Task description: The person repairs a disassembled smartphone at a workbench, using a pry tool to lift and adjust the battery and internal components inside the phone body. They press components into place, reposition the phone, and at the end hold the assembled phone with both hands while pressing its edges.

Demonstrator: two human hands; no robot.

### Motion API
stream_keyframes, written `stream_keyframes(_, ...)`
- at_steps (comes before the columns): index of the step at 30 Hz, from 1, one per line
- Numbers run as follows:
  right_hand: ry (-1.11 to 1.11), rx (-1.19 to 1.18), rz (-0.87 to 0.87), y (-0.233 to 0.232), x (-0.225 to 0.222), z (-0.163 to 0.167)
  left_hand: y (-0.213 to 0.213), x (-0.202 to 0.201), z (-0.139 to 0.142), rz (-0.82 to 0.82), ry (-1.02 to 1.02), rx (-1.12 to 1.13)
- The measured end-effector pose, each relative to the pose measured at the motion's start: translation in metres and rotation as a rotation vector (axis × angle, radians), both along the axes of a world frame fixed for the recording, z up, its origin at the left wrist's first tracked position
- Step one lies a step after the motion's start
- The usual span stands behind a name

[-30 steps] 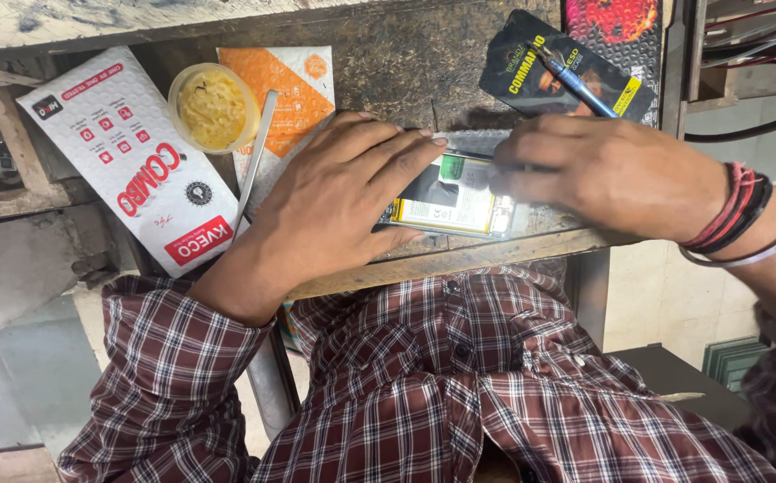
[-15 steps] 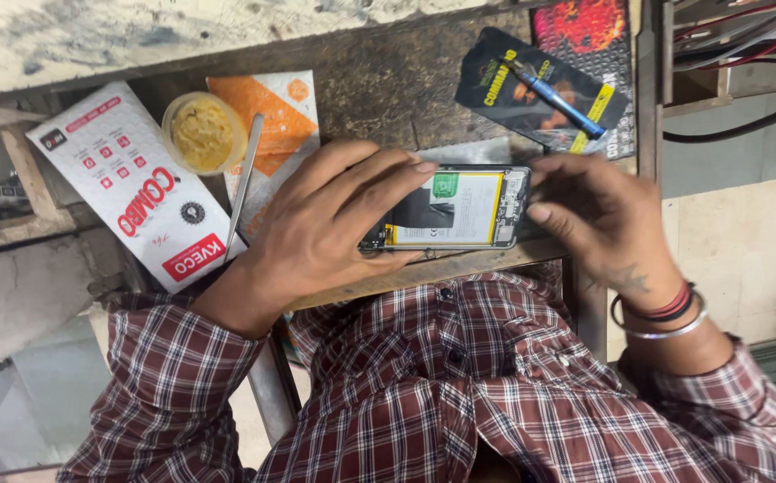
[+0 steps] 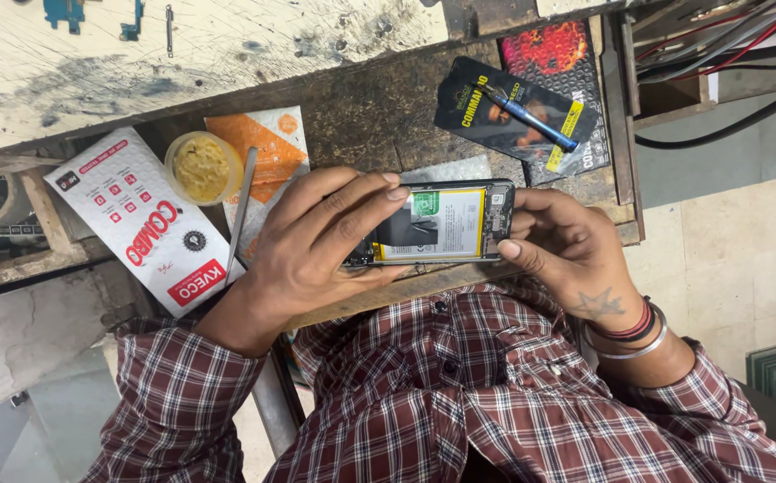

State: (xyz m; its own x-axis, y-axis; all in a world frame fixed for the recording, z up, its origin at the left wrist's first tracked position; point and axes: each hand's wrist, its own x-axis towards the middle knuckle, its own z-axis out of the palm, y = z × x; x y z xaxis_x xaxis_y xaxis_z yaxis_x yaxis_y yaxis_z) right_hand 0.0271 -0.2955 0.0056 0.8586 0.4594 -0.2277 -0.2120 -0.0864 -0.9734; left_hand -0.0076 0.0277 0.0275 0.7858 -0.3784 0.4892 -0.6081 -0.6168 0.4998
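Note:
An opened smartphone (image 3: 446,224) with its back cover off shows a white battery and green circuit parts. It lies level above the front edge of a worn wooden bench (image 3: 361,116). My left hand (image 3: 316,246) grips its left end, fingers spread over the top. My right hand (image 3: 567,246) holds the right end, thumb on the lower edge. Both wrists come out of plaid shirt sleeves, and the right one wears bangles.
A white and red packet (image 3: 151,219), a small tub of yellow paste (image 3: 202,167), metal tweezers (image 3: 238,210) and an orange packet (image 3: 267,148) lie at the left. A blue pen (image 3: 531,118) rests on black packets (image 3: 513,112) at the right. Cables (image 3: 728,54) run at the far right.
My right hand has drawn back from over the phone to its right end, uncovering the battery. The phone now sits more level between both hands.

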Motion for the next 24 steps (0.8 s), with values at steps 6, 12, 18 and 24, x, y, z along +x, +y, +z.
stream_keyframes(6, -0.013, 0.031, -0.001, 0.004, 0.0, 0.005, -0.001, 0.001, 0.0, -0.004, -0.03, -0.015)
stream_keyframes(12, -0.23, 0.014, 0.028, 0.011, -0.006, 0.024, -0.002, 0.002, -0.003, 0.031, -0.099, -0.016)
stream_keyframes(18, -0.576, -0.101, 0.085, 0.033, -0.004, 0.053, -0.004, 0.001, -0.005, 0.082, -0.078, -0.015)
stream_keyframes(24, -0.788, -0.221, 0.121, 0.056, -0.004, 0.081, -0.005, -0.002, -0.008, 0.152, -0.067, -0.089)
